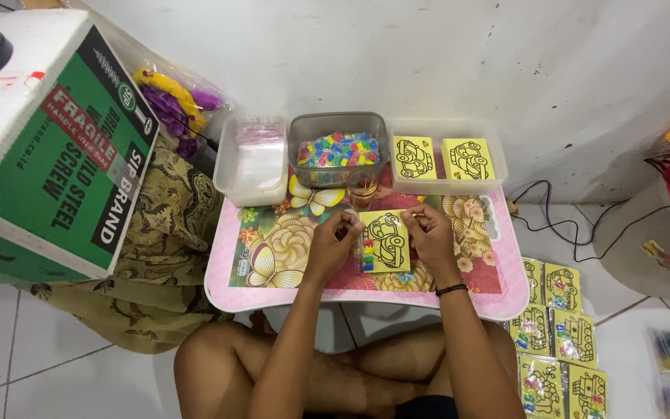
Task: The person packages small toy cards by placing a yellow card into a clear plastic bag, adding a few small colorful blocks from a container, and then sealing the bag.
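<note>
The yellow card (385,241) lies flat on the pink table (366,299), between both hands: left hand (333,242) pinching its upper-left corner, right hand (428,233) curled beside (fingers' grip unclear).

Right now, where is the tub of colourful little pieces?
In the head view, the tub of colourful pieces sits at the table's far edge, the middle of three tubs, between the clear bag tub and yellow card tray.

A big green and white cardboard box (44,147) stands at the left on patterned cloth (168,233). Behind it lies a plastic bag of purple and yellow things (176,101). A dark cable (560,225) runs over the white floor tiles (56,365) at right.
</note>
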